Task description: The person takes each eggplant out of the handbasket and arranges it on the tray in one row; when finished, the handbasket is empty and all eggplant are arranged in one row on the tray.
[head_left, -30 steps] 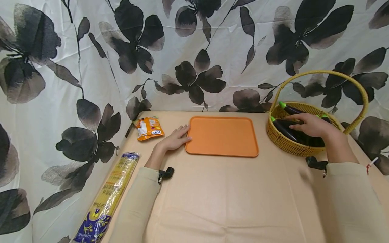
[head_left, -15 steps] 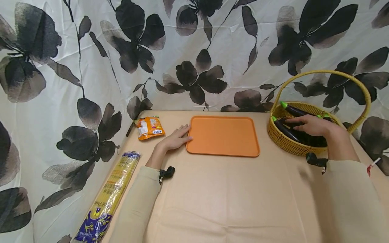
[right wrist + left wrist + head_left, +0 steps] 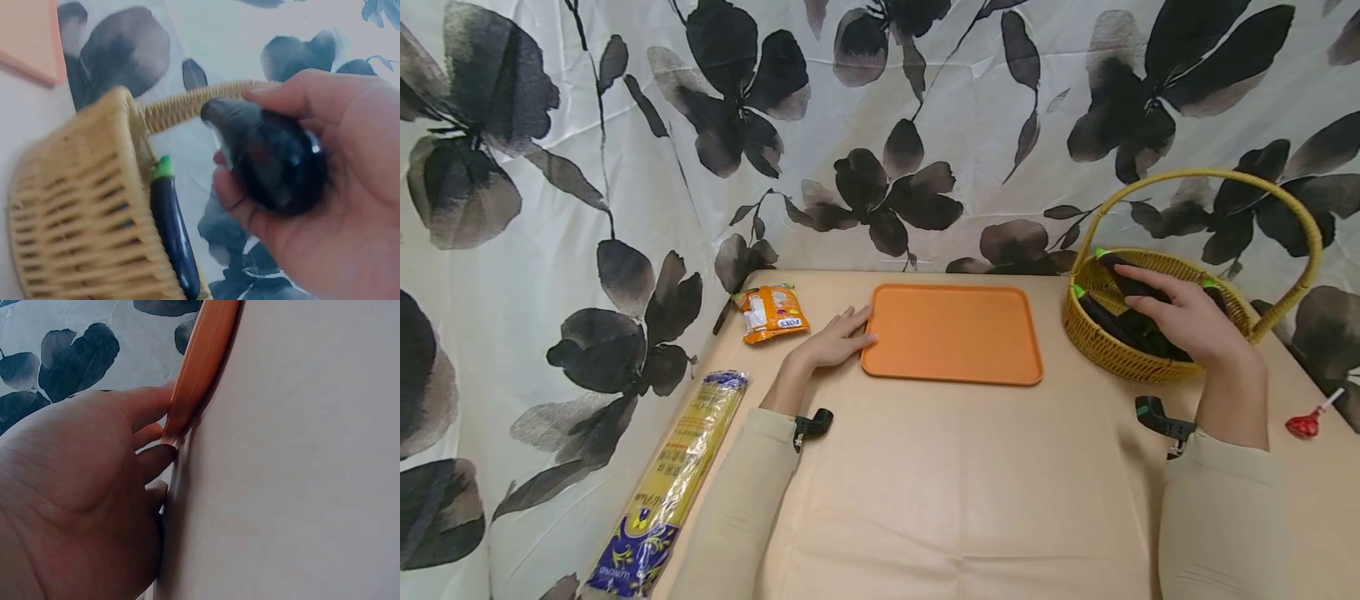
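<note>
Two hands: the left hand (image 3: 831,342) rests, fingers relaxed, at the left edge of the orange tray (image 3: 951,333); at right, the right hand (image 3: 1195,321) grips a dark eggplant (image 3: 275,165) over the wicker basket (image 3: 1097,354). Its glossy skin is probably slippery, the body firm; the thick middle should hold best. Floral cloth (image 3: 970,133) hangs far behind.

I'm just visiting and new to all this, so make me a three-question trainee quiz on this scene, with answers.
1. What does the right hand hold?
A) the spaghetti pack
B) an eggplant
C) the basket handle
2. True or false: the orange snack packet lies outside the wicker basket.
3. Fill the gap: the fingers of the left hand touch the edge of the orange ____.

Key: 1 B; 2 true; 3 tray.
</note>
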`<state>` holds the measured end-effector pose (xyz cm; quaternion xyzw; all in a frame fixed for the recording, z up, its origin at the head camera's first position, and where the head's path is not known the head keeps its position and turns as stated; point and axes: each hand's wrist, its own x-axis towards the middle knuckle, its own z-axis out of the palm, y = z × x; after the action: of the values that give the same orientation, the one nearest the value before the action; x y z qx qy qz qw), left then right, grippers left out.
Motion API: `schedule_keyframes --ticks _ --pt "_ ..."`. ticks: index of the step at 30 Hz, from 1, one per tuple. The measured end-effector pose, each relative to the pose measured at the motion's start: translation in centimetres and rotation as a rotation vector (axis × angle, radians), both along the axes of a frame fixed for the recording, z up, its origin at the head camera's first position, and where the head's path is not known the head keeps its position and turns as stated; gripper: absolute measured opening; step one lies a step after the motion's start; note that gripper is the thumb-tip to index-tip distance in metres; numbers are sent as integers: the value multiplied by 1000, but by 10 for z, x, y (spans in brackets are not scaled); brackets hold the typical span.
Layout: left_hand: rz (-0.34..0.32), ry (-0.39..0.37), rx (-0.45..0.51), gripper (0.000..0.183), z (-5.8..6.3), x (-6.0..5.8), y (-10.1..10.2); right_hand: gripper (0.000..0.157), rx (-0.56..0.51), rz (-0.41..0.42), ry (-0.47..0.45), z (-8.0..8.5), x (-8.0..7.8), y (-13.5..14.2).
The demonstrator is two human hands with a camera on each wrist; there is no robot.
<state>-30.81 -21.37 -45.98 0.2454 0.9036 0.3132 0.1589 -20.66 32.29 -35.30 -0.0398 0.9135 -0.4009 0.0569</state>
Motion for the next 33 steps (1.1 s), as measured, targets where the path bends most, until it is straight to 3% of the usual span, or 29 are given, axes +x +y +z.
schedule_keyframes --ticks 5,9,13,19,33 --pt "23 -22 -1 74 1 1 -1 51 -114 -51 91 -3 2 -18" --pt "34 -37 2 72 1 1 -1 48 -295 -28 142 -3 -1 -35" --pt "36 -41 6 69 0 0 -1 47 -428 3 103 -4 -5 -52" --pt "49 -51 12 64 0 1 -1 49 -539 64 22 -14 -13 -85" --pt "39 -61 24 63 1 3 -4 70 -424 127 -68 -55 -30 -168"
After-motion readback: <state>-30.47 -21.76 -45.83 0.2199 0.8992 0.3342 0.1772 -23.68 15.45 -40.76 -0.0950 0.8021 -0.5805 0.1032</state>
